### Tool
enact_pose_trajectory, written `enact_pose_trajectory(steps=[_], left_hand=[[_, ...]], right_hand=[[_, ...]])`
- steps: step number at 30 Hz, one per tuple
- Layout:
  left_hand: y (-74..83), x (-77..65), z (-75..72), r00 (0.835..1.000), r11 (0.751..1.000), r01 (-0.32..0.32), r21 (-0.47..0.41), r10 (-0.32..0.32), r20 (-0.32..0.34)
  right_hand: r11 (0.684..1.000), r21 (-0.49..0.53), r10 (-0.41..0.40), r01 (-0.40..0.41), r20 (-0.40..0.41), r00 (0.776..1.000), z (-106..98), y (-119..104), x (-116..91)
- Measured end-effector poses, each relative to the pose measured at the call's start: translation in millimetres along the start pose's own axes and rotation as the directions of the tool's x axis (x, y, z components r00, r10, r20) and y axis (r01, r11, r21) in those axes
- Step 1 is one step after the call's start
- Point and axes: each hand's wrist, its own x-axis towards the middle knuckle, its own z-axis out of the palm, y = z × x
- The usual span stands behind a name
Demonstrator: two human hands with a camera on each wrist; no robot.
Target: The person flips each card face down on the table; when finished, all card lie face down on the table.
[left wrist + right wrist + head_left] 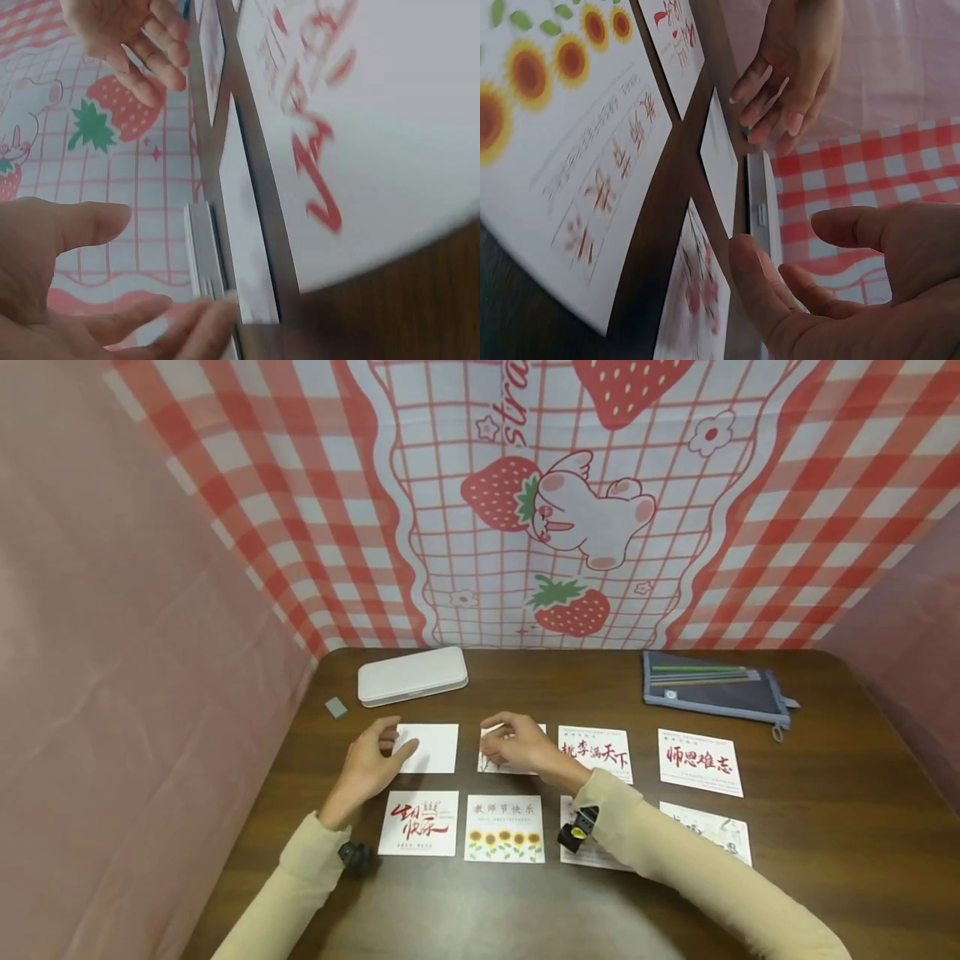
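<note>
Left hand (371,760): holding nothing, fingers loosely bent, thumb over the blank card (431,748); contact cannot be told.
Blank card: leftmost in the far row, flat on the surface (510,906).
Right hand (521,742): empty, thumb and fingers parted, over the flowered card (694,292), second in that row and partly covered.
Red-lettered cards, two: third (596,752) and fourth (700,762) in the far row.
Near row, left to right: birthday card (418,823), sunflower card (504,828), a half-hidden card (600,856), a dark-lettered card (731,835).
Step in hand, by my judgement: arranging cards in two rows, attention at the far row's left end. The next move would call for light fingertips at a card's edge, leaving its neighbours undisturbed.
Also present, left to right: small grey block (336,707); closed white case (412,676), beyond the blank card; blue mesh pouch (716,692) containing pencils (701,677).
In the way: the right sleeve (675,843), across the last two near cards; the case and pouch lie beyond the rows.
</note>
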Motion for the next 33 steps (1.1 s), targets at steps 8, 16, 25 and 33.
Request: enact_pose_trajectory(steps=[8,16,25,33], left_hand=[[19.3,-0.5,22.0,0.999,0.988,-0.025,-0.153,0.028,0.020],[42.1,-6.5,47.0,0.990,0.977,-0.043,-0.208,0.069,0.120],[62.8,-1.2,67.6,0.967,0.970,-0.085,-0.229,0.136,0.217],[71.5,-1.4,77.5,0.974,0.977,-0.019,-0.211,0.066,0.218]], right_hand=[[0.999,-0.039,-0.027,0.025,-0.056,0.998,-28.1,3.2,-16.3],[0.998,-0.056,-0.027,0.022,-0.098,0.995,-51.5,17.0,-26.9],[0.998,-0.032,-0.056,0.052,-0.160,0.985,-62.9,26.7,-36.0],[1.000,0.012,0.007,-0.006,-0.126,0.992,-66.2,27.8,-39.3]])
